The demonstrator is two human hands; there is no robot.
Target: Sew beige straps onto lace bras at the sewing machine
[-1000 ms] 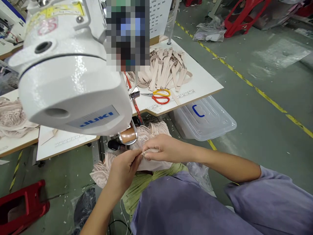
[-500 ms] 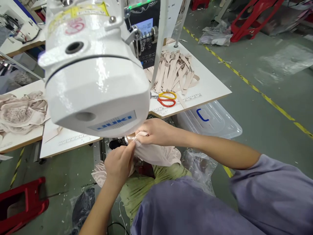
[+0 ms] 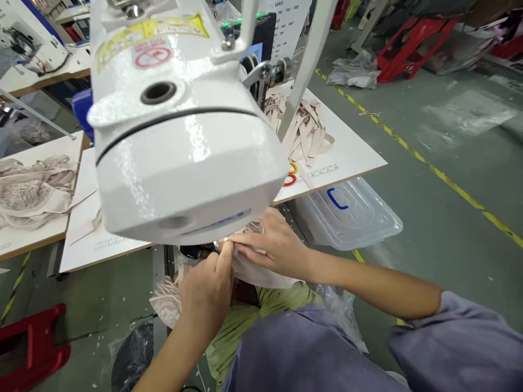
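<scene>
Beige fabric with lace (image 3: 261, 275) hangs under the sewing machine head (image 3: 192, 179) and drapes over my lap. My left hand (image 3: 208, 288) is closed on its left edge, the index finger pressing close to the machine's metal arm end. From the right my right hand (image 3: 280, 245) holds the same fabric, its fingers stretched forward and its fingertips nearly meeting the left index finger. A gathered lace part (image 3: 166, 302) hangs left of my left wrist. The machine head hides the needle.
Beige strips (image 3: 306, 130) lie heaped on the white table (image 3: 355, 155), beside partly hidden scissors (image 3: 290, 179). More beige garments (image 3: 32, 190) are piled at left. A clear plastic box (image 3: 351, 218) stands under the table's right edge. Red stools (image 3: 36, 343) stand on the floor.
My right hand has gone from a tight pinch to more outstretched fingers on the fabric. The view has shifted, so the machine head appears further right and covers more of the scissors.
</scene>
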